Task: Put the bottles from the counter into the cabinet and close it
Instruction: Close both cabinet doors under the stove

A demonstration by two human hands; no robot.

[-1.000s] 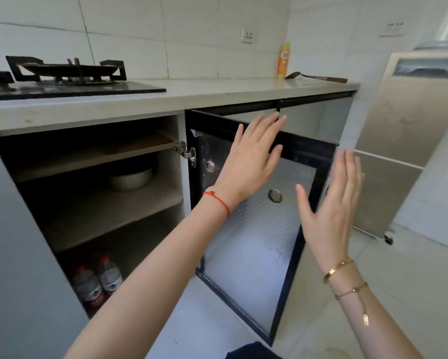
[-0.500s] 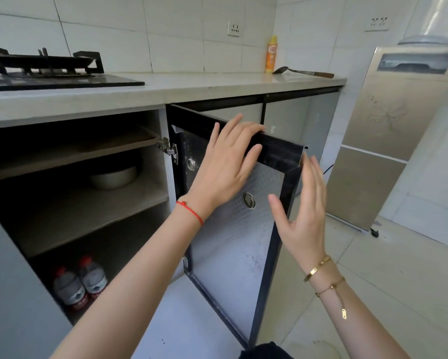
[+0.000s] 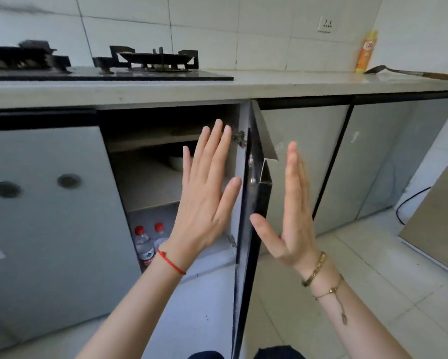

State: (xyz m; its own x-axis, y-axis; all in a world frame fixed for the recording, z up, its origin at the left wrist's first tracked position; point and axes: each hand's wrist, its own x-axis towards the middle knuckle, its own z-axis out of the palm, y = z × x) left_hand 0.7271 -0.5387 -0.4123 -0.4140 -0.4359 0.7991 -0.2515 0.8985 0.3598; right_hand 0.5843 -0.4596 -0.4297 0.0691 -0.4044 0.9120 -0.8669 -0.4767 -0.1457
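Two clear water bottles with red caps (image 3: 143,245) stand upright on the floor of the open cabinet (image 3: 150,187), at its lower left. The cabinet door (image 3: 256,200) with its black frame stands open, edge-on to me. My left hand (image 3: 207,195) is flat with fingers spread, just left of the door's edge and in front of the opening. My right hand (image 3: 291,213) is flat and open on the door's outer side, to its right. Neither hand holds anything. I cannot tell whether either palm touches the door.
A gas stove (image 3: 150,62) sits on the counter (image 3: 269,85); an orange bottle (image 3: 368,51) and a spatula (image 3: 412,73) lie at its far right. A bowl (image 3: 175,161) rests on a cabinet shelf. Shut grey doors (image 3: 49,216) flank the opening. An appliance (image 3: 435,224) stands at the right.
The door has swung from wide open to edge-on between my hands. My right hand has come up close behind its outer side. The view has shifted, so more of the stove shows.
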